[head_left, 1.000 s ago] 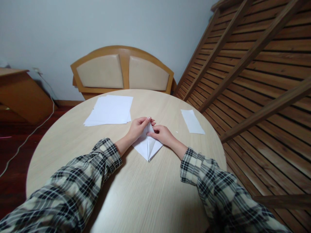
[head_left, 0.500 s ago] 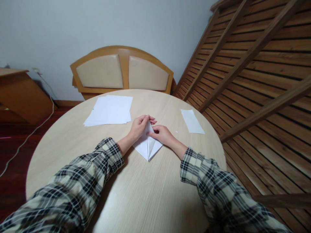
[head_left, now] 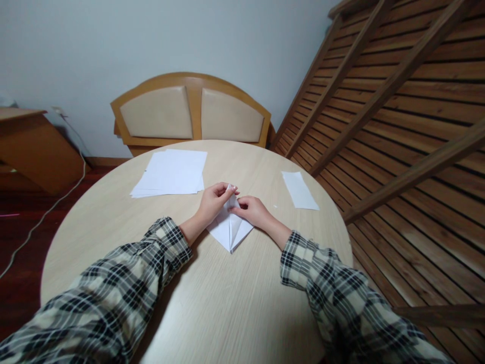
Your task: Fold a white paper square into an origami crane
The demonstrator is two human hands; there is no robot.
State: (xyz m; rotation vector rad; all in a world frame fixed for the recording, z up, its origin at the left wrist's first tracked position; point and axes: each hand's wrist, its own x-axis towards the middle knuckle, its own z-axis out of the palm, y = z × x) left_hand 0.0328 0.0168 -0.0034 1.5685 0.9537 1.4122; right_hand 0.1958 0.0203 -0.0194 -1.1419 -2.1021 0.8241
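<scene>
A folded sheet of white paper (head_left: 223,232) lies on the round table, diamond-shaped, with one corner toward me and creased flaps meeting along its middle. My left hand (head_left: 214,202) pinches its far tip between thumb and fingers. My right hand (head_left: 254,209) is closed on the paper's right flap, thumb on top near the middle crease. Both hands cover part of the paper's far half, so the folds under the fingers are hidden.
A stack of white paper sheets (head_left: 174,172) lies at the table's far left. A white paper strip (head_left: 300,190) is on the right, with a tiny scrap (head_left: 275,206) beside it. Wooden slats (head_left: 409,151) lean close along the right edge of the table (head_left: 212,313).
My left hand has shifted slightly toward me and left, its thumb now lying across the paper's far tip. The right hand stays nearly still on the paper.
</scene>
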